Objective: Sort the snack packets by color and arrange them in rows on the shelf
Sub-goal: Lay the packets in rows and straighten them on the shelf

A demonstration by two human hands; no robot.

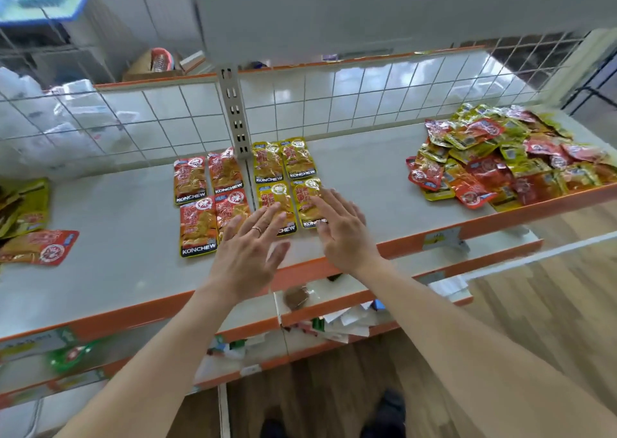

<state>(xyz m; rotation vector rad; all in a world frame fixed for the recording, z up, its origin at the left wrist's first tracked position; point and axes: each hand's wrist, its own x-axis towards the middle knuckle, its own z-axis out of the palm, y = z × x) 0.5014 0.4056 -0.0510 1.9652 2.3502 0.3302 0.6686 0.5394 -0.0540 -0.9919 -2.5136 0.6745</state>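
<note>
From the head: 4 shiny red foil packets (197, 187) and 4 shiny yellow foil packets (283, 163) lie in rows on the grey shelf (117, 270). The left hand (248, 247) and right hand (340, 234) lie flat on the front yellow ones, fingers straight, holding nothing. They look to be tidying. Next, probably, pick more from the mixed pile (507, 157).

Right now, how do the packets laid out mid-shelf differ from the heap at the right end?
The laid-out packets lie flat, side by side in two rows; the heap is piled, its packets overlapping at all angles. The laid-out packets are grouped by colour, red left, yellow right; the heap mixes red and yellow. Both rest on the same shelf and seem the same kind of snack.
</note>
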